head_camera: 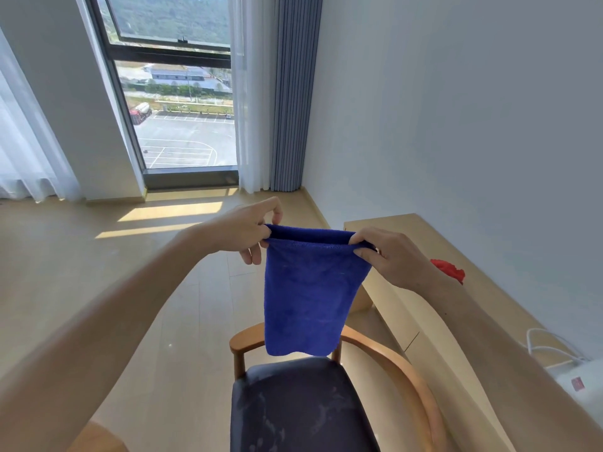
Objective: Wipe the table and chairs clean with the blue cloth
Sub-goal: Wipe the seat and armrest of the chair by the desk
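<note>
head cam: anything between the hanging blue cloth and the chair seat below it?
Nothing. In the head view the blue cloth, pinched by the left hand and right hand, hangs with its hem just above the dark chair seat.

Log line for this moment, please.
phase: cloth prep | left hand: pinches cloth top corner | right hand: pinches other corner | cloth: hanging above chair | wiping: not begun

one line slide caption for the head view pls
Left hand and right hand pinch the blue cloth by its top corners above the chair, beside the table.
</note>
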